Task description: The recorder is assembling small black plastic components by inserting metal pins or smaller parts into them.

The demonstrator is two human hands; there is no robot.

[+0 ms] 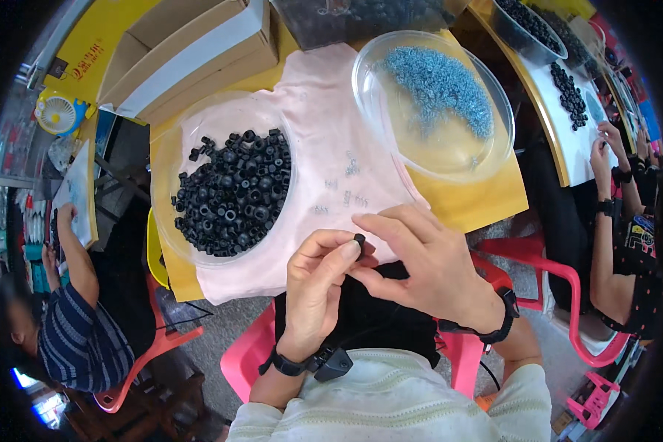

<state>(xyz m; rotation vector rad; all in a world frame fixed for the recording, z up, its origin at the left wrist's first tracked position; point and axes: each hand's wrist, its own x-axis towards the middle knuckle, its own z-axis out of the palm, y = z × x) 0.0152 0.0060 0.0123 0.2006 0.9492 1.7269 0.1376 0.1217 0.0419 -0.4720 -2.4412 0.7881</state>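
Head view: a small black cap [359, 239] is pinched at the fingertips of the left hand [318, 283], fingers closed on it, while the right hand [427, 267] is curled beside it, fingers touching the cap; whether anything is held there cannot be told. The pinch is shallow, so the cap could be squeezed out and lost off the desk [486, 200] edge just beyond the fingers. Tiny springs [346, 193] lying loose on the pink cloth [324, 118], ahead of the fingers, could be swept away by a careless reach.

Clear bowl of small black plastic rings [232, 193] sits left, clear bowl of tiny blue-grey springs [438, 92] right, both on pale pink cloth [324, 132] w/ hands near front edge.
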